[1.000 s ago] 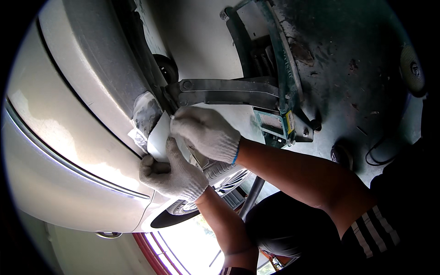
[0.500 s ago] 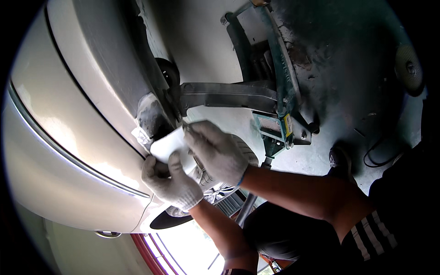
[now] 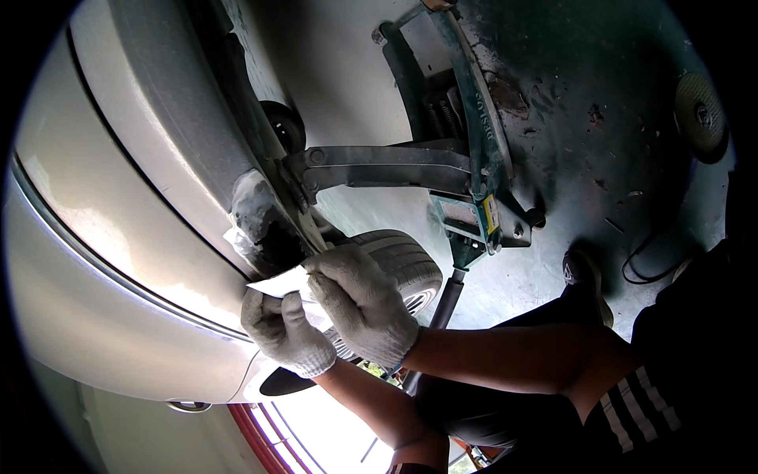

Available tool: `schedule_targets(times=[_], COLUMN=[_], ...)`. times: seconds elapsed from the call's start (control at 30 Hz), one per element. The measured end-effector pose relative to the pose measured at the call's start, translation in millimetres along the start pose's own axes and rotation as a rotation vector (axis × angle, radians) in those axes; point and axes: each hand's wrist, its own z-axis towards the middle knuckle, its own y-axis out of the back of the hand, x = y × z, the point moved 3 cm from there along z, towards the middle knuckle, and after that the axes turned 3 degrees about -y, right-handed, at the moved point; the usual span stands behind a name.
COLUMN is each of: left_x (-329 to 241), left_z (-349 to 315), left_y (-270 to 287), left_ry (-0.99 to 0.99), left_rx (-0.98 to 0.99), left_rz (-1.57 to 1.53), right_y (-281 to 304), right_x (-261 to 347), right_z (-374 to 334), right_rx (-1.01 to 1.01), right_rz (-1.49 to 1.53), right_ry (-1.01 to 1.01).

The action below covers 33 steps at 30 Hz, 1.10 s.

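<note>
Both hands wear white knit gloves and pinch a thin white sheet [image 3: 278, 284] between them; its material is not clear. My left hand [image 3: 288, 332] grips its lower left edge with thumb and fingers, close against the silver car body [image 3: 118, 245]. On the sheet's right end, my right hand [image 3: 359, 300] closes from above. Just beyond the sheet, the car's sill has a damaged patch [image 3: 254, 207] of grey and whitish material with a dark, ragged area. The right glove hides part of the sheet and some of the tire [image 3: 403, 261] behind it.
A green floor jack [image 3: 485, 142] stands right of the car, its dark lifting arm [image 3: 387, 164] reaching to the sill. Its handle [image 3: 448, 299] runs down past my right forearm. A round, meshed object [image 3: 701, 118] is at far right; a dark cable [image 3: 643, 268] curves over the floor.
The sheet has tilted and dropped, now showing as a narrower strip. My right hand has moved down toward my left, uncovering more of the damaged patch and tire.
</note>
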Motion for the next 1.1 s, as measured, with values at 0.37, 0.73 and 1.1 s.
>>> schedule_targets(times=[0.37,0.73,1.1], left_x=[-2,-18,-16], left_z=[5,15,20], left_y=[-40,-59,-63], left_ry=[0.052,0.015,-0.037], left_rx=[-0.292,-0.308,-0.323], left_rz=[0.281,0.368,0.479], right_y=[-7,-7,-7], right_x=[-30,-12,-21], right_z=[45,65,64], right_rx=[0.069,0.032,0.096], right_rz=[-0.057,-0.119,-0.124], right_ry=[-0.006,0.055,0.028])
